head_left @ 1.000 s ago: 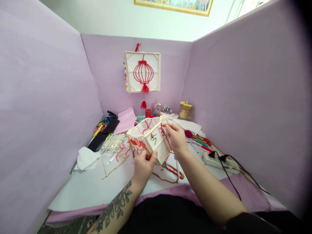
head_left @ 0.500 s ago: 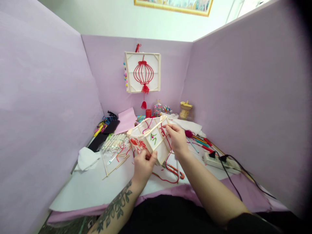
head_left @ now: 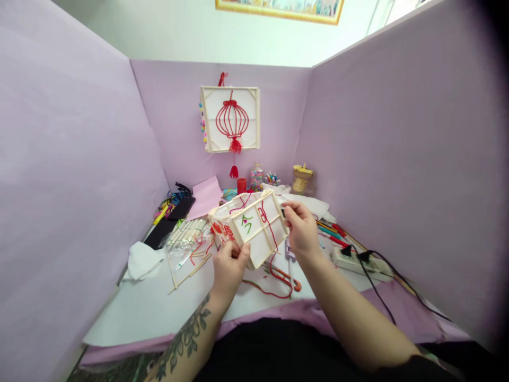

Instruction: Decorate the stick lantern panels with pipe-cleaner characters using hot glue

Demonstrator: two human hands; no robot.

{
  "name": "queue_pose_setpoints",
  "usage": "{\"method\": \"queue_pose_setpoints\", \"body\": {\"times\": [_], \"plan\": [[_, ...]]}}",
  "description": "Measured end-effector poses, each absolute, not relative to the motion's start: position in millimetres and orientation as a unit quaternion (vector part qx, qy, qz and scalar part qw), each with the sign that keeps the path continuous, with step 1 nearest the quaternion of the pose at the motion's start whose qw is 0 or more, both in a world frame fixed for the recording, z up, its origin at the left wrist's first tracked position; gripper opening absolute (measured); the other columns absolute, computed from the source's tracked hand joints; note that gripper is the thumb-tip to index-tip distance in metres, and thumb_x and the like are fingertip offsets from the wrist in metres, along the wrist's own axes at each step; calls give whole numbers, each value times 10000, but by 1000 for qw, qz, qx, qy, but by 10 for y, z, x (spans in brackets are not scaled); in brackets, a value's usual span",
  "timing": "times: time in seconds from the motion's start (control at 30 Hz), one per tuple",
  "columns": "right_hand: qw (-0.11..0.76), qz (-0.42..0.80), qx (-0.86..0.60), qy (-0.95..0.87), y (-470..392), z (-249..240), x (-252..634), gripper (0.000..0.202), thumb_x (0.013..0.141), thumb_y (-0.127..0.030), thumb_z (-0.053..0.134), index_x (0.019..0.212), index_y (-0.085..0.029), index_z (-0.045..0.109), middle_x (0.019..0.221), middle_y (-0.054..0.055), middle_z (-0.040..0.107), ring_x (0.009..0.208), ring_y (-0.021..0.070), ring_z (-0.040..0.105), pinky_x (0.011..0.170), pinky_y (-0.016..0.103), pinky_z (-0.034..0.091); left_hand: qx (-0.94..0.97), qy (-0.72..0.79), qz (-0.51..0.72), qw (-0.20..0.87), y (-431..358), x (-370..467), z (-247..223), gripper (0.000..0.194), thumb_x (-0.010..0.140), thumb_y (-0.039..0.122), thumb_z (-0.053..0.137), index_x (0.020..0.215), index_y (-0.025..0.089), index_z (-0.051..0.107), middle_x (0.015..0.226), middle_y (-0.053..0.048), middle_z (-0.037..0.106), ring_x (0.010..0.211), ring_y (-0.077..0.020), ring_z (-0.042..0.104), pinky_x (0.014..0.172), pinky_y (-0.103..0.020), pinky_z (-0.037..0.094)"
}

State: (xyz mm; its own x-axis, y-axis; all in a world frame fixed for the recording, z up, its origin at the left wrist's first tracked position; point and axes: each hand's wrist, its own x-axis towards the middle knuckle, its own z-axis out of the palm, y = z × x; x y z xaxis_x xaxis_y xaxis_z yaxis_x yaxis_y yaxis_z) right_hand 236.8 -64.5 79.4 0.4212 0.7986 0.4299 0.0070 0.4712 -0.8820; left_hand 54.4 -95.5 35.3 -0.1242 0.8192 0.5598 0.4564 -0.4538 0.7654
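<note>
Here, left hand pinches the paper box (right hand at edge, grip unclear).

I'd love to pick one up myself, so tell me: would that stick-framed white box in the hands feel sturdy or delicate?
The stick-framed box would probably feel light for its size, being thin sticks around white panels. That frame likely stays fairly stiff where the left hand grips it. The panels look papery, so pressing might dent them.

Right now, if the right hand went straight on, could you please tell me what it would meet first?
The right hand would probably meet the box held in the left hand; depth and contact are unclear.
</note>
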Motion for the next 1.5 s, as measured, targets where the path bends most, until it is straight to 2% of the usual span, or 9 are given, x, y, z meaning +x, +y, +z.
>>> {"method": "queue_pose_setpoints", "body": {"times": [0.13,0.27,0.5,0.67,0.9,1.03,1.2,1.37,1.5], "plan": [[716,229,-467,-466,-845,630,2706,234,725,-365,675,697,-211,501,677,-39,497,597,114,441,581,248,361,630,521,548,175,-904,421,424,396,792,474,578,550,214,402,486,52,432,461,-99,411,467,-226,338],[487,155,-598,-617,-1074,458,3100,378,796,-434,579,527,-207,443,558,-22,450,559,135,426,564,273,332,619,545,531,195,-789,253,502,394,794,484,573,560,214,406,489,48,450,476,-107,425,482,-233,341],[181,154,-601,-763,-1125,301,3000,178,826,-203,530,790,-182,703,860,77,696,844,206,612,768,294,420,585,508,571,271,-578,86,481,384,809,471,593,599,214,399,471,71,413,432,-88,376,447,-216,309],[102,130,-604,-780,-991,162,2675,193,779,-358,672,737,-174,708,844,118,666,839,252,596,710,309,418,566,491,589,303,-541,39,393,402,811,490,598,607,212,391,462,81,396,418,-77,343,434,-210,289],[188,207,-626,-728,-920,66,2694,247,714,-284,688,517,-199,566,601,44,594,579,173,520,562,297,343,571,486,595,288,-525,-2,298,379,820,472,585,619,217,388,482,74,398,444,-87,365,450,-214,316],[419,302,-622,-589,-897,38,2779,302,752,-432,653,590,-213,524,580,8,588,562,167,539,560,292,397,580,488,596,266,-547,1,306,369,805,450,595,602,219,392,491,61,416,463,-97,386,459,-224,329],[694,477,-454,-291,-890,63,2840,347,723,-522,672,760,-233,484,721,30,703,643,212,668,587,343,519,583,493,586,273,-601,24,351,376,798,458,589,594,223,378,485,62,417,453,-97,385,456,-229,332],[721,498,-427,-223,-848,291,2922,283,669,-371,727,757,-214,508,615,-18,626,504,134,595,481,259,474,594,498,569,274,-651,43,374,371,796,459,585,597,221,381,479,64,425,449,-94,385,462,-227,332],[666,471,-425,-393,-935,617,2860,408,720,-472,694,1008,-238,524,625,-58,588,453,108,515,428,226,365,601,508,560,261,-679,66,392,362,784,455,585,593,221,385,476,62,425,453,-97,386,472,-231,332]]}}
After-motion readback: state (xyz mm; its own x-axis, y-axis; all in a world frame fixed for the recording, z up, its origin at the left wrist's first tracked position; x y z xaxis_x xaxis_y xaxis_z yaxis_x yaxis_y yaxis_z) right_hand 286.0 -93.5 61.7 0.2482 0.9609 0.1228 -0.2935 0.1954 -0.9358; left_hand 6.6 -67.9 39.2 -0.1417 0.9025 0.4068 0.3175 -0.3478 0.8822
